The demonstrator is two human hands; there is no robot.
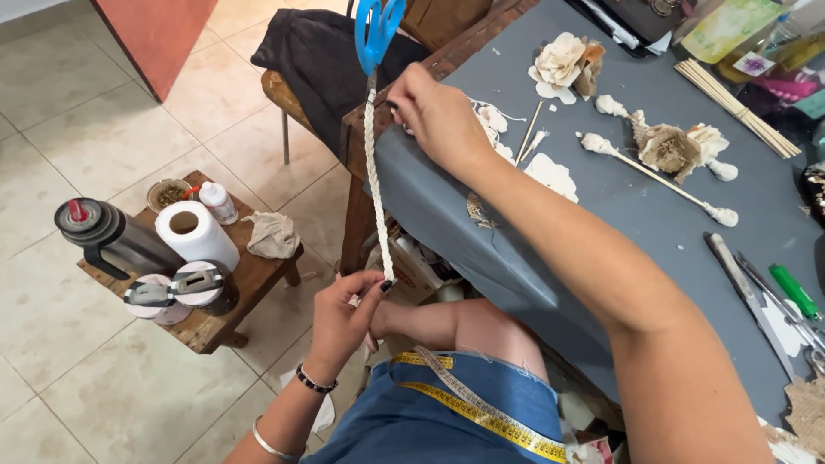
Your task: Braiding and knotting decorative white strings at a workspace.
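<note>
On stool: white paper roll (196, 234), small white bottle (217, 202).

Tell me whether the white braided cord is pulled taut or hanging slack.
Taut: the braided cord runs in a straight line from the right hand at the table edge down to the left hand.

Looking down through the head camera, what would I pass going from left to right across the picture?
Black thermos → white paper roll → beige cloth → left hand holding the white braided cord → paper flower → bundle of wooden sticks → green-handled tool.
</note>
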